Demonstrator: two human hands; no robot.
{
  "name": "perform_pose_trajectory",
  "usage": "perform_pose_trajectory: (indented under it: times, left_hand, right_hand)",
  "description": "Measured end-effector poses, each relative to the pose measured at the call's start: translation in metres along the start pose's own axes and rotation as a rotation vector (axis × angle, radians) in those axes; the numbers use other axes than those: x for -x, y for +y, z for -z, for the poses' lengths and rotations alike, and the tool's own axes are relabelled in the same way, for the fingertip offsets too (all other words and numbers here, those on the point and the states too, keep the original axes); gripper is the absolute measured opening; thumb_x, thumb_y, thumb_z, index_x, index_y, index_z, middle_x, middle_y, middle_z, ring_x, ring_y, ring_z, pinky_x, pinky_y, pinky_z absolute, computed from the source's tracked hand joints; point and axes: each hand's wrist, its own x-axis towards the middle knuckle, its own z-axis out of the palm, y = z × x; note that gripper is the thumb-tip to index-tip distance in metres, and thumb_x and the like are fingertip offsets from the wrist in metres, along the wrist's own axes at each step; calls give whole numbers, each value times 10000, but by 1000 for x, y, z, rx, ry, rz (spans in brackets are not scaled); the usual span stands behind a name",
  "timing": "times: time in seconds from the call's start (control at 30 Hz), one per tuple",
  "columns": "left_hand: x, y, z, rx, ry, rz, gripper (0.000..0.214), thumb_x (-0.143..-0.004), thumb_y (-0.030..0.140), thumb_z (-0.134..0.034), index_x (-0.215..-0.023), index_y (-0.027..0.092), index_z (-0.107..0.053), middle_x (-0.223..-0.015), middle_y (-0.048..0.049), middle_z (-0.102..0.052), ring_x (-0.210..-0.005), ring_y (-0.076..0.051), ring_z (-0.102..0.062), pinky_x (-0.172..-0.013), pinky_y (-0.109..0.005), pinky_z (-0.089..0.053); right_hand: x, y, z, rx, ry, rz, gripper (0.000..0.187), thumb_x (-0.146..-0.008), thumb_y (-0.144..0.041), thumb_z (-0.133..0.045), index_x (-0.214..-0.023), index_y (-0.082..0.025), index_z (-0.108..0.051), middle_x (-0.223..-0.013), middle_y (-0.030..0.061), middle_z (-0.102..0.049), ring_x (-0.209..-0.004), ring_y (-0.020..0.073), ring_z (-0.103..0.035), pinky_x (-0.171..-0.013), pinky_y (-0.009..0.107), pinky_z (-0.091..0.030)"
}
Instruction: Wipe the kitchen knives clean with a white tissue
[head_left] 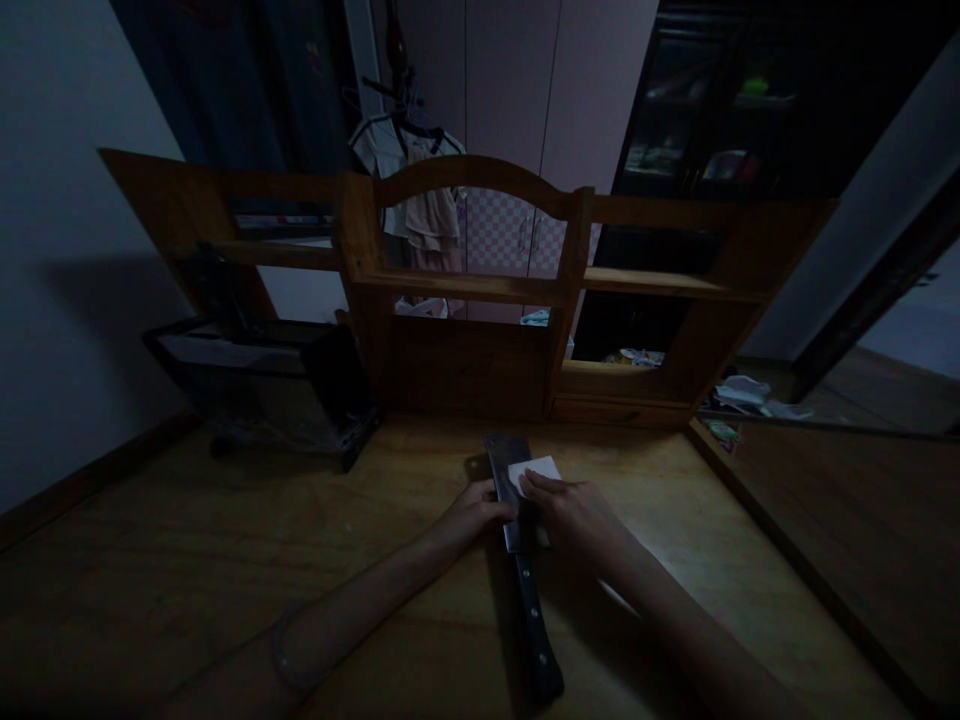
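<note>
Below frame centre, left hand (pixel 474 510) is pinching the cleaver (pixel 526 578), right hand (pixel 576 510) pressing a white pad (pixel 546 467) onto its blade, wiping seemingly unfinished.

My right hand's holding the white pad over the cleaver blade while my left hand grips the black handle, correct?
Not quite: the head view shows the left hand at the cleaver blade, not on the black handle. The right hand does hold the white pad over the blade.

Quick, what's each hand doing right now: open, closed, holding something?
Left hand: touching the cleaver blade; whether it grips can't be told.
Right hand: closed on a white piece, over the blade.
</note>
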Motion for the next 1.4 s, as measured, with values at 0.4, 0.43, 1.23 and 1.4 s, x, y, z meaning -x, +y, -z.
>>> perform_pose_trajectory:
  times: [0.4,0.43,1.23,1.4]
  left_hand:
    - [-2,-2,0,8,5,15,296,-609,124,-661,-901,119,-710,-868,-61,-700,-786,-187,-633,-768,-281,-455]
    - [-2,-1,0,6,5,14,299,-608,124,-660,-902,118,-711,-868,-62,-701,-787,-189,-634,-766,-281,-456]
    - [1,8,-9,195,116,101,287,-620,295,-769,-823,106,-695,-799,-60,-688,-772,-186,-629,-752,-279,-446]
    - [2,10,-11,227,90,89,300,-610,278,-775,-840,100,-704,-817,-67,-702,-782,-191,-638,-766,-280,-452]
  right_hand:
    - [-1,5,-6,130,-73,-80,518,-774,-61,-495,-1290,-98,-488,-1106,162,-665,-833,282,-683,-675,346,-519]
    - [-1,5,-6,130,-68,-88,507,-779,-67,-496,-1285,-94,-491,-1093,163,-668,-827,283,-683,-674,348,-521]
    - [-1,-6,-4,-191,121,141,589,-816,-35,-483,-1377,-211,-451,-1431,71,-436,-1280,186,-457,-1074,329,-383]
    - [0,-7,-3,-208,122,155,558,-849,-60,-477,-1383,-220,-443,-1427,64,-444,-1284,181,-453,-1090,338,-363]
